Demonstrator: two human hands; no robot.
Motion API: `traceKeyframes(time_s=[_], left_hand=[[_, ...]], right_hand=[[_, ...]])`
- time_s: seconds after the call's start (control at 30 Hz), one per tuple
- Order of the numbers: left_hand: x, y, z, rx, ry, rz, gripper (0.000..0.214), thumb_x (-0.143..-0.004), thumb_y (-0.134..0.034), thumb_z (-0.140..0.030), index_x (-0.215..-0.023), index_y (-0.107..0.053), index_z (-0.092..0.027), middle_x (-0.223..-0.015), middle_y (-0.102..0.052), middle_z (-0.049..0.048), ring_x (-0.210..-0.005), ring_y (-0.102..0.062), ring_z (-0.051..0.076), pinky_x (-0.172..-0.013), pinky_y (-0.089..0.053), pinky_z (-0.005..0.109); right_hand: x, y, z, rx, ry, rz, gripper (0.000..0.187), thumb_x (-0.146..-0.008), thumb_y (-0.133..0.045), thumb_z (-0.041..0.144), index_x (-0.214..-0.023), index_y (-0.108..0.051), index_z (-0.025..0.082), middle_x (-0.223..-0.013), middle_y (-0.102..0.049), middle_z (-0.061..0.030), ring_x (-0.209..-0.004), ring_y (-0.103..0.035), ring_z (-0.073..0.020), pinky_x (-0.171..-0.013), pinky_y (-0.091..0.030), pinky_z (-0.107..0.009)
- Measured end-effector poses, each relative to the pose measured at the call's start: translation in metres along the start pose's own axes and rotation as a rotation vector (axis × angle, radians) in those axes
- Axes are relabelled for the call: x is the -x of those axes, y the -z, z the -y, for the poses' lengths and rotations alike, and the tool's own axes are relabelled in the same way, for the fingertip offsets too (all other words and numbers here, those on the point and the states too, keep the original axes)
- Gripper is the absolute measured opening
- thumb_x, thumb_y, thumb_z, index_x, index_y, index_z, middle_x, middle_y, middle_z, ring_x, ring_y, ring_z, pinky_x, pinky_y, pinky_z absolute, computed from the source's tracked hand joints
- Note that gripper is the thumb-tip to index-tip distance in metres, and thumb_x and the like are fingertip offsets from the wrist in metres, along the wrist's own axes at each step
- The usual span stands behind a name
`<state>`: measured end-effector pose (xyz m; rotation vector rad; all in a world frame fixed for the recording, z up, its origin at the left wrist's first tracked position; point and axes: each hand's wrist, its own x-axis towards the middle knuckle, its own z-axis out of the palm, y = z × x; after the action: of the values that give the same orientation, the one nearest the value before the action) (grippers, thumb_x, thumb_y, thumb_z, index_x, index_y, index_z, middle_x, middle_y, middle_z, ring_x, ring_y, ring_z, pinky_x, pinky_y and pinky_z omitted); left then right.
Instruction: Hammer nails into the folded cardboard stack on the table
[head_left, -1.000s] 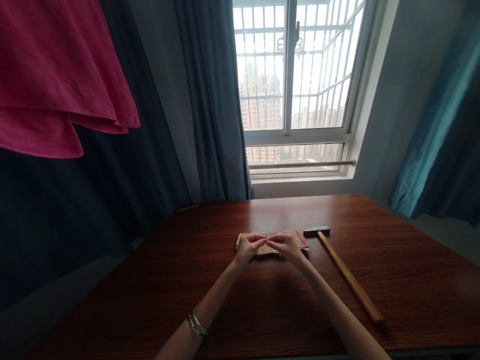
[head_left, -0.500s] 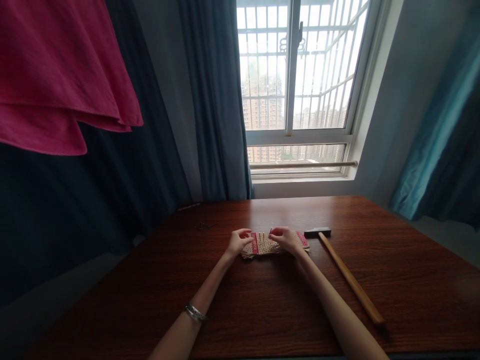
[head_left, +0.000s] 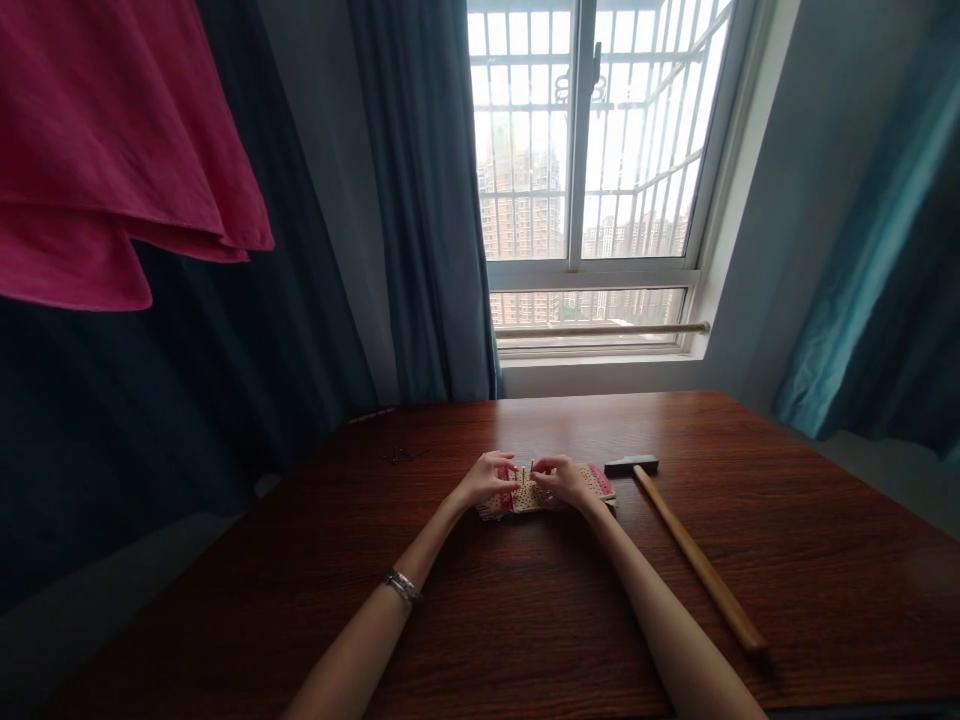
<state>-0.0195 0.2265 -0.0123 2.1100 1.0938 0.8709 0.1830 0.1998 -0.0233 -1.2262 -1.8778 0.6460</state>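
Note:
A low patterned piece (head_left: 536, 497) lies on the table, cream with dark dots and pink-red bands; its front edge looks ragged, and I cannot tell what it is. Thin nails (head_left: 523, 476) stand upright on it between my hands. At its left end, my left hand (head_left: 484, 480) has thumb and fingers apart near the leftmost nail; whether it touches that nail is unclear. My right hand (head_left: 564, 480) pinches another upright nail at its fingertips and covers part of the dotted surface.
A hammer with a black head (head_left: 631, 466) and long wooden handle (head_left: 701, 560) lies right of the patterned piece. Several small dark nails (head_left: 403, 455) lie at the table's back left. A pink cloth (head_left: 112, 150) hangs at upper left. A barred window (head_left: 592, 180) and curtains are behind.
My left hand has moved right, its fingers now beside the standing nails. My right hand has shifted slightly left with its nail, closer to the others. The view has turned slightly.

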Motion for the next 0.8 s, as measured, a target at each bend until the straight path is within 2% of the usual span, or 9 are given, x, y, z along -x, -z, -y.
traceKeyframes(time_s=[0.17,0.33,0.8], left_hand=[[0.002,-0.007,0.004,0.104,0.019,0.071,0.029,-0.055,-0.072,-0.031,-0.081,-0.071,-0.018,-0.106,-0.062,0.0091,-0.101,-0.054,0.024,-0.090,-0.037,0.032],[0.006,-0.014,0.004,0.111,0.011,0.046,0.024,-0.059,-0.069,-0.029,-0.081,-0.071,-0.018,-0.102,-0.063,0.0080,-0.101,-0.053,0.023,-0.089,-0.037,0.031],[0.007,-0.017,0.000,0.075,0.067,-0.013,0.021,-0.055,-0.070,-0.027,-0.075,-0.072,-0.020,-0.103,-0.063,0.0073,-0.098,-0.055,0.023,-0.088,-0.039,0.030]], right_hand=[[0.000,-0.001,-0.004,0.009,0.001,0.001,0.020,-0.070,-0.055,0.032,-0.070,-0.069,0.018,-0.066,-0.067,-0.0010,-0.062,-0.056,-0.0129,-0.059,-0.041,-0.021],[0.000,-0.002,-0.004,0.011,-0.007,0.002,0.020,-0.070,-0.055,0.032,-0.072,-0.069,0.019,-0.067,-0.067,-0.0004,-0.061,-0.056,-0.0124,-0.057,-0.040,-0.020],[0.001,-0.003,-0.004,0.024,0.022,0.012,0.022,-0.071,-0.053,0.031,-0.071,-0.069,0.016,-0.066,-0.067,-0.0015,-0.060,-0.054,-0.0124,-0.058,-0.040,-0.021]])
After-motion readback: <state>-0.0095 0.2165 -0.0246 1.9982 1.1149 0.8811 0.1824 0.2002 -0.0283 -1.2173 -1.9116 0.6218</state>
